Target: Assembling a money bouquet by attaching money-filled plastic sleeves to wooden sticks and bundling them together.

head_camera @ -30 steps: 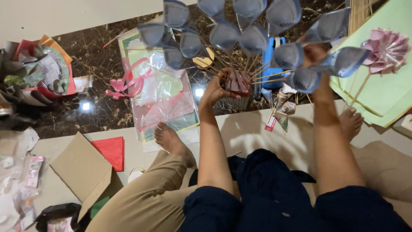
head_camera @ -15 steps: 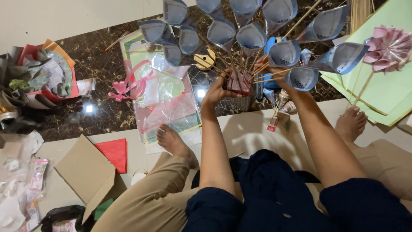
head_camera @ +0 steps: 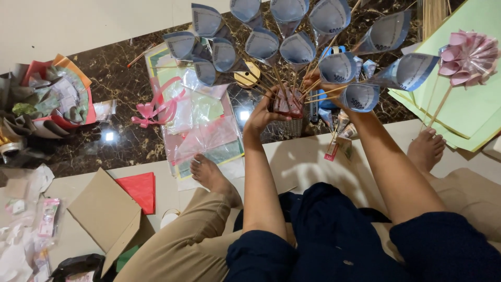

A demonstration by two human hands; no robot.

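Right hand (head_camera: 318, 83) lowered onto sticks (head_camera: 292, 86); cones (head_camera: 297, 49) fan upward.

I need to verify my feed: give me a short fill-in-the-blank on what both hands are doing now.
1. The left hand grips the gathered ____ of the blue paper cones.
2. The right hand touches sticks beside a ____-coloured cone.
3. The pink paper flower lies over ____ paper sheets.

Missing words: sticks; blue; green
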